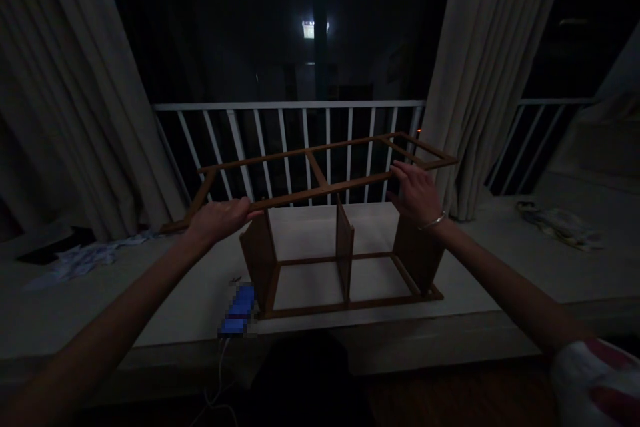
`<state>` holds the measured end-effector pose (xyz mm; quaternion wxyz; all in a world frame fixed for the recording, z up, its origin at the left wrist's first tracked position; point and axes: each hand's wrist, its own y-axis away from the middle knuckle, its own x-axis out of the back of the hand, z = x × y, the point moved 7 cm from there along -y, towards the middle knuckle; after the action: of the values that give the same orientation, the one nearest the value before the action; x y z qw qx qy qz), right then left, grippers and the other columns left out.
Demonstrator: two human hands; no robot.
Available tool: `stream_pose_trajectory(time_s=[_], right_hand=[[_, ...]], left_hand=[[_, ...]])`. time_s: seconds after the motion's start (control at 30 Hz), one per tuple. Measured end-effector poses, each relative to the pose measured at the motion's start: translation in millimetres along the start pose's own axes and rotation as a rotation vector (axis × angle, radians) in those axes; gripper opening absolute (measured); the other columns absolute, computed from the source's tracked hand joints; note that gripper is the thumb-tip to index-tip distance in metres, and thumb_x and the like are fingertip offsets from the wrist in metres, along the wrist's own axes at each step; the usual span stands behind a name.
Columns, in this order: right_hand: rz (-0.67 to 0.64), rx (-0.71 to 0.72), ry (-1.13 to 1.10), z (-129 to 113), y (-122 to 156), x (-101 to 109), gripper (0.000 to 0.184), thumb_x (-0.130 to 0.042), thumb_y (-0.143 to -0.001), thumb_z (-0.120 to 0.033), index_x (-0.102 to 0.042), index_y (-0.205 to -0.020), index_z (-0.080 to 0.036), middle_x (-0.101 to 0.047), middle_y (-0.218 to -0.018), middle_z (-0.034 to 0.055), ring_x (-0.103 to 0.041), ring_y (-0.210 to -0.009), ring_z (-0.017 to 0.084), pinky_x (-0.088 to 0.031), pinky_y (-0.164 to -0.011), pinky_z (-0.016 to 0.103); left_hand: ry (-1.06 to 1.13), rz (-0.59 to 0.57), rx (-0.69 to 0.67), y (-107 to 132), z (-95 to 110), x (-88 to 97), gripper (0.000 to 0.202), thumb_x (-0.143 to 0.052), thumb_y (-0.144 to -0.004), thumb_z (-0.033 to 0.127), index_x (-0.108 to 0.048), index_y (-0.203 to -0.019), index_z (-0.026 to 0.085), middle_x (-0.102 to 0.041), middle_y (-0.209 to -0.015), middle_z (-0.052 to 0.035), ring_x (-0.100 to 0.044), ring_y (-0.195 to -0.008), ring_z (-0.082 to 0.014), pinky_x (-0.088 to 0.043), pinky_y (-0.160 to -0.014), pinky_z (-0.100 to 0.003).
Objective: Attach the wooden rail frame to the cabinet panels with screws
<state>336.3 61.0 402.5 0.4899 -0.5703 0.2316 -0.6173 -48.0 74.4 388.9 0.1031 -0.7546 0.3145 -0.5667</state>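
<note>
Head view: hands point(416, 192) (well apart, backs upward) on wooden frame point(360, 182)

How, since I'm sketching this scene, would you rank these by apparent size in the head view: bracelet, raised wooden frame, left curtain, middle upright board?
1. Left curtain
2. Raised wooden frame, going by its outline
3. Middle upright board
4. Bracelet, clearly smallest

The frame point(357, 181) and panels point(420, 252) are showing brown. At the ledge's point(175, 307) front edge, a device point(239, 310) is showing blue. A white sleeve point(583, 373) is bearing red patches.
</note>
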Motion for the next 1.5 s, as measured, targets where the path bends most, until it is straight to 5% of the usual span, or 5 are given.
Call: stream_pose_trajectory(time_s=[0.13, 0.2, 0.4, 0.9, 1.5], right_hand=[[-0.296, -0.053, 0.144, 27.1, -1.3, -32.1, 0.036, -0.036, -0.081, -0.036, -0.055, -0.102, -0.013, -0.059, -0.100, 0.0136, -0.051, -0.095, 0.024, -0.032, -0.081, 0.037], [-0.442, -0.174, 0.218, 44.6, 10.4, -48.8, 0.046, -0.028, -0.083, -0.044, -0.061, -0.088, -0.014, -0.063, -0.084, 0.0132, -0.056, -0.083, 0.025, -0.035, -0.072, 0.035], [-0.662, -0.246, 0.265, 56.9, 45.9, -80.1, 0.056, -0.016, -0.086, -0.045, -0.063, -0.092, -0.015, -0.065, -0.088, 0.0132, -0.060, -0.080, 0.022, -0.038, -0.067, 0.031], [-0.743, -0.219, 0.250, 54.0, 80.1, -107.0, 0.058, -0.013, -0.087, -0.044, -0.063, -0.089, -0.014, -0.065, -0.084, 0.0139, -0.061, -0.080, 0.021, -0.039, -0.070, 0.031], [-0.777, -0.234, 0.240, 56.8, 86.4, -108.7, 0.054, -0.019, -0.085, -0.048, -0.063, -0.094, -0.017, -0.065, -0.086, 0.0133, -0.061, -0.082, 0.023, -0.040, -0.069, 0.031]], left_hand=[[-0.082, -0.051, -0.095, -10.8, 34.0, -19.7, 0.057, -0.019, -0.081, 0.058, -0.052, -0.090, 0.012, -0.063, -0.078, -0.0151, -0.061, -0.071, -0.0263, -0.044, -0.059, -0.033], [-0.067, -0.071, -0.133, -14.1, 47.0, -27.3, 0.057, -0.019, -0.081, 0.057, -0.052, -0.091, 0.012, -0.063, -0.079, -0.0158, -0.061, -0.073, -0.0270, -0.045, -0.059, -0.034], [-0.031, -0.117, -0.196, -20.9, 73.0, -53.7, 0.055, -0.019, -0.081, 0.056, -0.051, -0.088, 0.012, -0.063, -0.074, -0.0152, -0.062, -0.073, -0.0251, -0.045, -0.061, -0.033], [0.004, -0.180, -0.302, -21.4, 86.1, -83.3, 0.051, -0.020, -0.084, 0.052, -0.051, -0.086, 0.011, -0.063, -0.071, -0.0149, -0.063, -0.069, -0.0233, -0.045, -0.060, -0.030], [0.031, -0.210, -0.299, -19.4, 91.4, -71.1, 0.051, -0.019, -0.084, 0.052, -0.052, -0.087, 0.013, -0.064, -0.072, -0.0138, -0.062, -0.067, -0.0233, -0.042, -0.059, -0.030]])
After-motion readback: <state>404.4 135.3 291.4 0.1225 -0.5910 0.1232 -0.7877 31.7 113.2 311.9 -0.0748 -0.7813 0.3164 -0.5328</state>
